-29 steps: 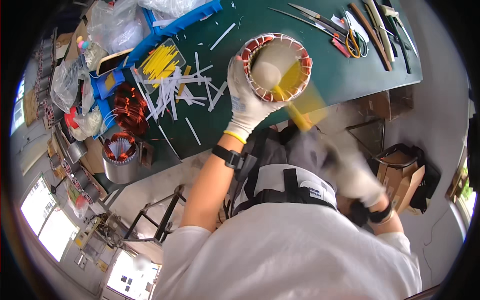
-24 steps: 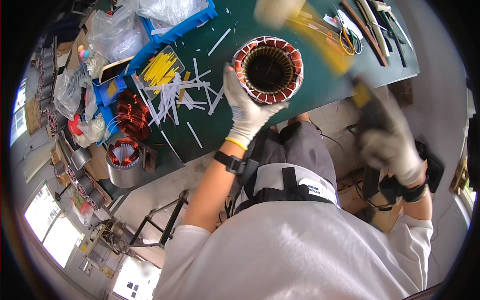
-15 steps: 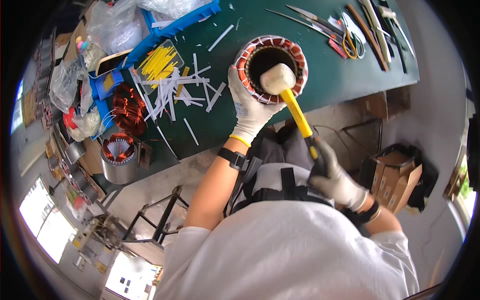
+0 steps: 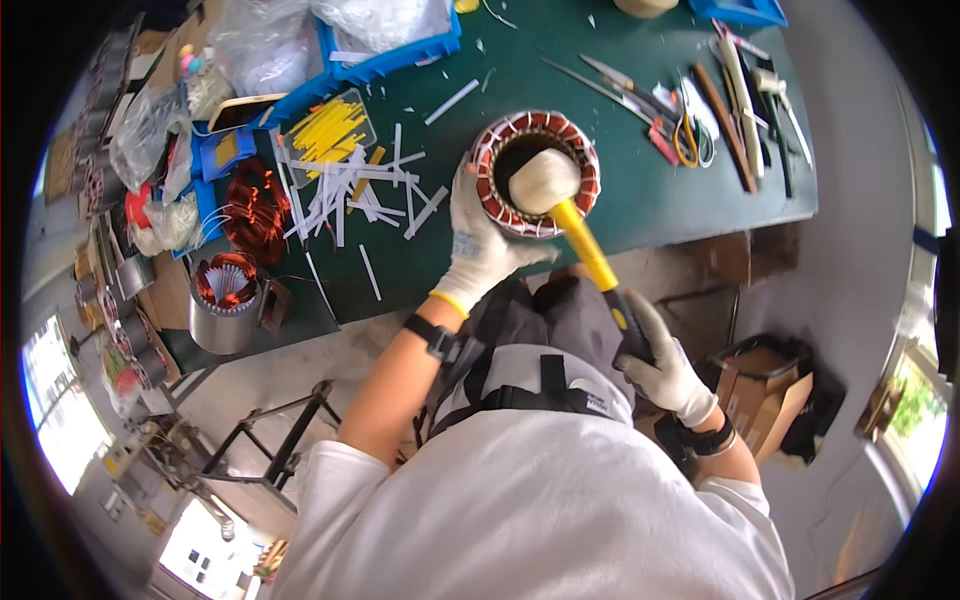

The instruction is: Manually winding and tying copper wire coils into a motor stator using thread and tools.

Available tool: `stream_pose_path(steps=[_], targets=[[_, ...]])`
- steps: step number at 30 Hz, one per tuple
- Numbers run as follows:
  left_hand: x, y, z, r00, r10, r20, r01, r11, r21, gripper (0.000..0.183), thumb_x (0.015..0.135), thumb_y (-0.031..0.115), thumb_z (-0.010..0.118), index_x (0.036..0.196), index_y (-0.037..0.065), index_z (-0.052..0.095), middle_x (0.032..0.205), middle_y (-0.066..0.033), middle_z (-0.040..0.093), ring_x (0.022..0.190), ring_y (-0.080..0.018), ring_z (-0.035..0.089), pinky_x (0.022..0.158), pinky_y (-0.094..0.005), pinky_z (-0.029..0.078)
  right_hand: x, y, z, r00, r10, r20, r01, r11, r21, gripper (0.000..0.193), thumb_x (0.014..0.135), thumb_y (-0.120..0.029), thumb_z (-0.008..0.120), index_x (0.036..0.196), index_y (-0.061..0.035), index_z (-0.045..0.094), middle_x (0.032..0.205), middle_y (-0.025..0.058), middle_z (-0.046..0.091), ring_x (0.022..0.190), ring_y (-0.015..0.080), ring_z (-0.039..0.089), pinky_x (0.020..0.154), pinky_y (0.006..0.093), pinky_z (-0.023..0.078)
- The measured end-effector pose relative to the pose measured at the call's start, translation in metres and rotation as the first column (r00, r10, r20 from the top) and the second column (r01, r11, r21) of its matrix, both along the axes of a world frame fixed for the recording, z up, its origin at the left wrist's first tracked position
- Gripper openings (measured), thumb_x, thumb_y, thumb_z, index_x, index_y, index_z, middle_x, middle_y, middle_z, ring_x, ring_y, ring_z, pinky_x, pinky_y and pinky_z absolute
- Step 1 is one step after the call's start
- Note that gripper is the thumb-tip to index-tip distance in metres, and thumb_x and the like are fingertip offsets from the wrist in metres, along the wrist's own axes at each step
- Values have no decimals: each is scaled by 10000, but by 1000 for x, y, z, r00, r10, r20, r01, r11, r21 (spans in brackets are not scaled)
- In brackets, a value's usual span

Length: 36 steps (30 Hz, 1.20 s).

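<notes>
A motor stator (image 4: 578,145) with a ring of laced red-brown windings stands on the green table, its dark bore facing up. My left hand (image 4: 478,243), in a white knit glove, wraps its near left side, fingers partly hidden behind it and thumb along the near edge. A mallet (image 4: 583,243) with a pale head and a yellow-and-black handle slants over the stator. Its head covers part of the bore and inner rim; whether it touches is unclear. My gloved right hand (image 4: 668,372) is closed around the black grip, in front of the table edge.
White strips (image 4: 370,185) and yellow strips (image 4: 330,130) lie left of the stator. Beyond are a blue bin (image 4: 400,55) with plastic bags, copper coils (image 4: 255,215) and another wound stator (image 4: 222,325). At the right lie scissors (image 4: 685,140) and a brown stick (image 4: 722,128).
The view has shifted slightly. The mallet head has moved a little to the left over the stator's bore, and my left thumb now shows stretched out along the near side.
</notes>
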State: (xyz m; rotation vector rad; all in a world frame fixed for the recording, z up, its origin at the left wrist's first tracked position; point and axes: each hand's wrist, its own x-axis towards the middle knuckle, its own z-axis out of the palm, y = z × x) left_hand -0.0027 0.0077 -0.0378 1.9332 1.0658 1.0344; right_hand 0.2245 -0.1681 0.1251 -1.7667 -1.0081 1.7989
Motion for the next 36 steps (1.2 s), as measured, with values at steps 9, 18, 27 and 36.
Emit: stream_pose_path(steps=[9,18,27,36], targets=[[11,87,47,997,78,11,-62,856,-513,590,936,345,693,1344,-53,540,1316,-190,603,1222,-240,565,1052,-340,423,30,109,6,813,-575,95,508,780,365,326,1011,-260,553,1243,-33,520,771,-11,565,576,50,484,528,211,426],[17,87,34,994,80,69,-28,831,-555,457,975,315,656,1237,-59,641,1120,-132,714,1027,-160,651,937,-299,499,23,141,-30,662,83,745,-336,921,195,279,1037,-282,504,1127,-30,582,805,215,645,771,424,658,682,413,512],[18,77,30,971,215,109,-126,838,-531,469,938,365,667,1179,-37,682,1053,-164,744,956,-218,711,874,-320,532,37,94,-30,822,-239,517,12,915,404,307,1039,-295,503,1082,-2,583,727,193,595,625,362,595,602,400,468],[19,69,27,948,303,92,-220,839,-498,456,954,345,650,1189,-45,674,1067,-160,738,971,-201,696,892,-310,520,13,31,-55,800,-162,578,44,976,213,261,1039,-240,472,1052,-7,589,722,233,623,683,433,643,597,453,483]])
